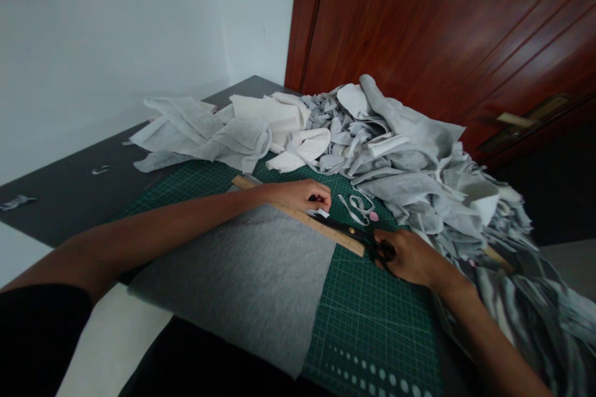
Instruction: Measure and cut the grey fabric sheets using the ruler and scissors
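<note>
A rectangle of grey fabric [251, 273] lies flat on a green cutting mat [372, 322]. Along its far edge lies a wooden ruler [326, 228]. My left hand [300, 193] rests closed at the fabric's far corner, pinching a small white strip by the ruler. My right hand [410, 255] grips the handles of black scissors [358, 234], whose blades point left along the ruler toward my left hand.
A big heap of grey and white fabric scraps [410, 155] covers the mat's far and right side. Folded white pieces [279, 118] and pale grey cloth [195, 130] lie at the back. Small scraps [100, 169] dot the dark table. A wooden door [442, 25] stands behind.
</note>
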